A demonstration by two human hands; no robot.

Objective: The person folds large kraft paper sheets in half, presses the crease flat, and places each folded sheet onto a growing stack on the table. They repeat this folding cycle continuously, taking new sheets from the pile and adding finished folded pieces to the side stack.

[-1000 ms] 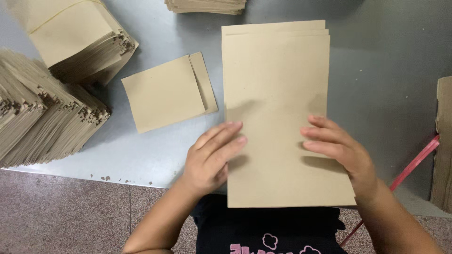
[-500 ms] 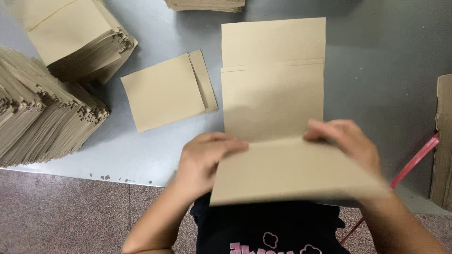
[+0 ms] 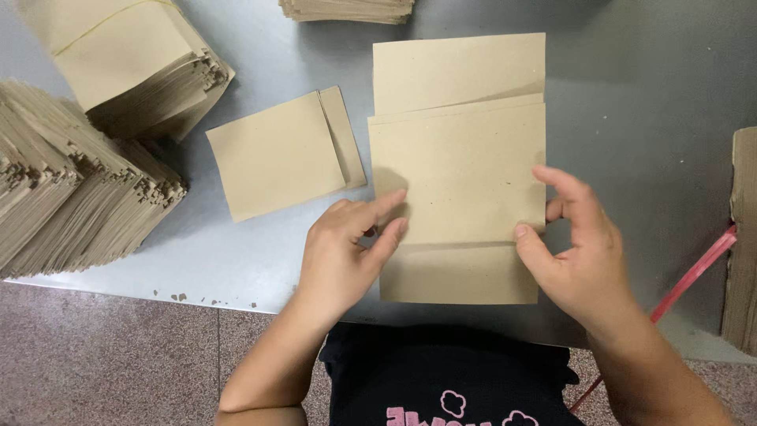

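Observation:
A tall brown paper sheet lies on the grey table before me, its lower part folded up over the middle. My left hand presses its fingertips on the fold's left edge. My right hand pinches the folded flap at the right edge, thumb below and fingers above. A finished folded brown envelope lies flat just left of the sheet, apart from both hands.
Large stacks of brown envelopes fill the table's left side, with a bundle behind them. Another stack sits at the far edge. Cardboard and a red strap stand at the right.
The sheet lay flat under both hands a second ago. Its bottom edge was then lifted and is now folded up onto the middle, with both hands at the fold's sides.

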